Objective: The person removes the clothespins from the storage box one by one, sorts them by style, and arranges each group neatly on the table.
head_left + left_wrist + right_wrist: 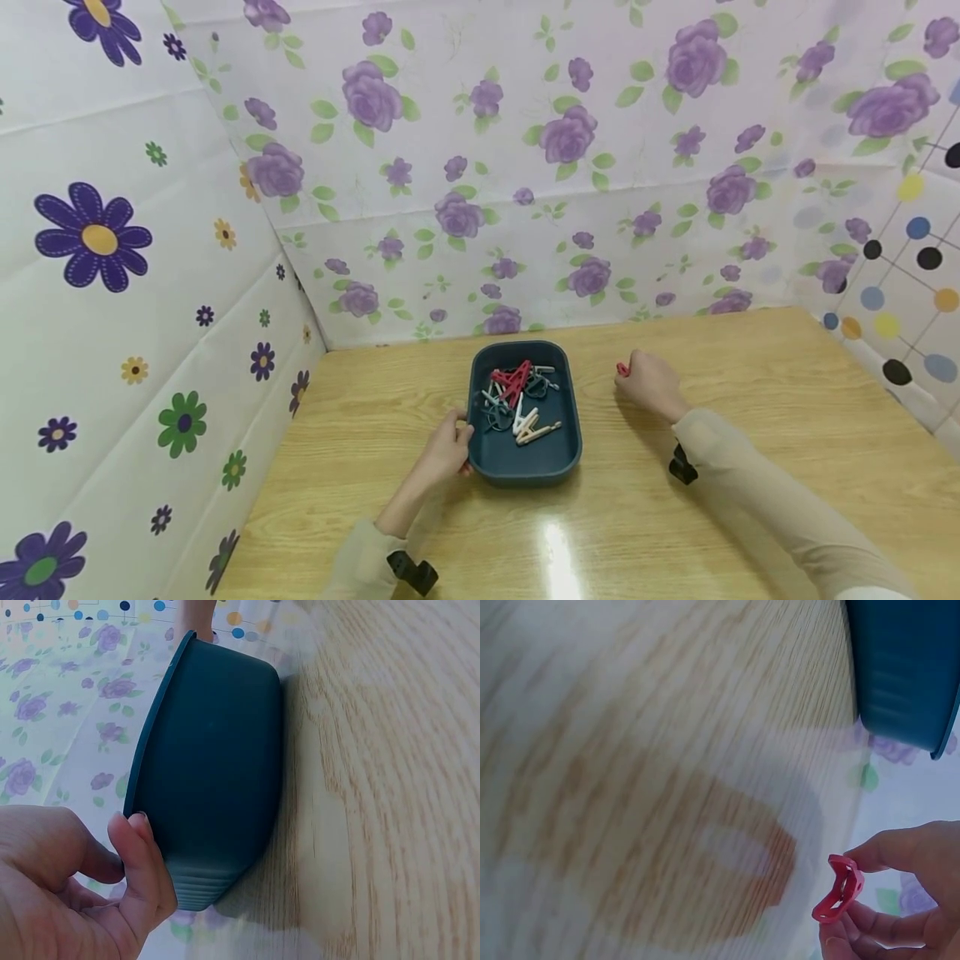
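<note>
A dark teal plastic bin (525,461) stands on the wooden table, with several clips heaped inside: red clips (513,382), a white clip (517,416), a beige clip (537,430) and dark green ones. My left hand (444,448) grips the bin's left side near the rim, thumb and fingers bent at its edge in the left wrist view. To the right of the bin, my right hand (651,386) pinches a red clip (838,889) between thumb and fingers, just above the tabletop. From the head view most of that clip is hidden by the hand.
The light wooden table (360,400) meets a flower-patterned cloth (465,208) along its back edge. More patterned cloth hangs at left and right. A bright glare streak (558,550) lies on the table in front of the bin.
</note>
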`<state>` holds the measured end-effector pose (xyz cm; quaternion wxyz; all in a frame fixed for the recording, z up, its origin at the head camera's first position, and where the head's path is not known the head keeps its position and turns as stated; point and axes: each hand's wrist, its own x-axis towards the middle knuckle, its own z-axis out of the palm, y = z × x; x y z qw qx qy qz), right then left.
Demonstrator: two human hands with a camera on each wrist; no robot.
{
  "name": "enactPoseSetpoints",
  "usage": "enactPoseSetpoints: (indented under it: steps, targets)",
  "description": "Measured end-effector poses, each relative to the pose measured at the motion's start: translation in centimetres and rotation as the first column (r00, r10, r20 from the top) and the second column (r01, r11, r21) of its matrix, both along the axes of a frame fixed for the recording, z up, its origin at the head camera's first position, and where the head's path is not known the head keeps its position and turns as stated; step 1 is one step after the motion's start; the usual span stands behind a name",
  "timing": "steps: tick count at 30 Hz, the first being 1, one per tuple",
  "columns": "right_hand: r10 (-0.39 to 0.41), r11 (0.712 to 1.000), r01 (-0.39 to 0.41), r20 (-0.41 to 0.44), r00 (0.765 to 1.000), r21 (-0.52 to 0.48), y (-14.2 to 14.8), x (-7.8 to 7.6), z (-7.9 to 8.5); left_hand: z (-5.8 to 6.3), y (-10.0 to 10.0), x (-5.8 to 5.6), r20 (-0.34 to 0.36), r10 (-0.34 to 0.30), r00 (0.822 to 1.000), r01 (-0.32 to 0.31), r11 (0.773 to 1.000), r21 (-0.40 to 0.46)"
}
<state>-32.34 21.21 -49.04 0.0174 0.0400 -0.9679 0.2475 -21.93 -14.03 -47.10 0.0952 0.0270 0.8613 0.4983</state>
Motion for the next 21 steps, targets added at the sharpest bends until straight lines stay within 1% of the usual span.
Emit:
enactPoseSetpoints:
  steps: [3,11,18,21]
  targets:
    - [-0.005,1.0,0.005,-0.011,1.0,0.013,0.09,-0.2,-0.2,0.0,0.02,-0.03,0.001,0.003,1.0,-0.003,1.0,-0.003]
    - [-0.054,0.998,0.054,-0.008,0.999,0.037,0.19,-0.26,-0.43,-0.08,0.09,0.11,-0.002,0.0,1.0,0.0,1.0,-0.012]
    - [-0.065,0.997,0.064,0.003,0.998,0.037,0.49,-0.5,-0.62,0.0,0.11,0.04,-0.003,-0.004,1.0,0.004,1.0,-0.012]
    - [-0.056,0.998,0.056,-0.008,0.998,0.031,0.49,-0.59,-0.53,0.0,0.06,0.03,-0.005,-0.004,1.0,0.004,1.0,-0.01]
